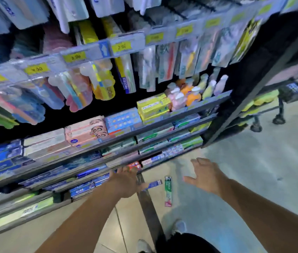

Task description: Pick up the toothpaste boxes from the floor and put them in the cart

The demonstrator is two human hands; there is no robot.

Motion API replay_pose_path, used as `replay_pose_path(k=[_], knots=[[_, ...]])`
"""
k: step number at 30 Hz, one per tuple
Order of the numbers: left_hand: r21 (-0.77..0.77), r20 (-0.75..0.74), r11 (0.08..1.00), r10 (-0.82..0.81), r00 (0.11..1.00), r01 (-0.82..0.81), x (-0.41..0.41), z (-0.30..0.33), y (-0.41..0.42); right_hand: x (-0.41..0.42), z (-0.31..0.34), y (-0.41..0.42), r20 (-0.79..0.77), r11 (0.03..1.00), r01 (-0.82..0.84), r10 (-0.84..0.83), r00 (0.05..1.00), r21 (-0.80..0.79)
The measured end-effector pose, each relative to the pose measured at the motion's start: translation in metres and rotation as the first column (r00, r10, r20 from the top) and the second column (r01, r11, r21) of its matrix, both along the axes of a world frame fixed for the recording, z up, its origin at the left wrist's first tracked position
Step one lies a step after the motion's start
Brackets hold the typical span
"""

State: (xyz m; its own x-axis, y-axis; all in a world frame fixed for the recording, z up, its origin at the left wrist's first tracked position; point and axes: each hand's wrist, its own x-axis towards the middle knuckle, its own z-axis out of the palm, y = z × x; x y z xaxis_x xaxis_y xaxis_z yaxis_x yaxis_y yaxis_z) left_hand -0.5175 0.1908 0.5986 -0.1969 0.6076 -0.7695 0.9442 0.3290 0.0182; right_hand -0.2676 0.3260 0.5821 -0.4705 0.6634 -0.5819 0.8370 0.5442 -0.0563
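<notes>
Boxes: blue box [153, 184] just beside left hand [126, 181], green box [168, 191] between it and right hand [205, 175], both on floor. Hands spread, empty. Cart [272, 99] well beyond right hand. Nothing loaded yet; both pickups remain.

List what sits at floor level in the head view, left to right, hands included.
left hand → blue toothpaste box → green toothpaste box → right hand → cart, far right, further back.
</notes>
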Motion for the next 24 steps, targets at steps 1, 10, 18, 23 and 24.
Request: replay_pose_path(k=[1,10,18,23,24], knots=[[-0.001,0.009,1.000,0.003,1.000,-0.003,0.003,-0.007,0.007,0.003,-0.010,0.004,0.011,1.000,0.022,-0.022,1.000,-0.022],[0.000,0.111,0.999,0.044,0.993,-0.044,0.005,-0.145,0.044,0.010,-0.154,0.010,0.011,0.959,0.210,-0.212,0.977,-0.193],[-0.091,0.092,0.996,-0.016,0.996,0.024,0.007,-0.396,0.061,0.009,-0.394,-0.007,0.030,0.827,0.440,-0.460,0.887,-0.350],[-0.150,0.086,0.979,-0.125,0.988,0.136,0.007,-0.556,0.059,0.000,-0.548,-0.014,0.079,0.800,0.498,-0.503,0.861,-0.335],[-0.141,0.075,0.978,-0.145,0.987,0.155,0.005,-0.581,0.061,-0.005,-0.575,-0.015,0.079,0.797,0.510,-0.514,0.854,-0.322]])
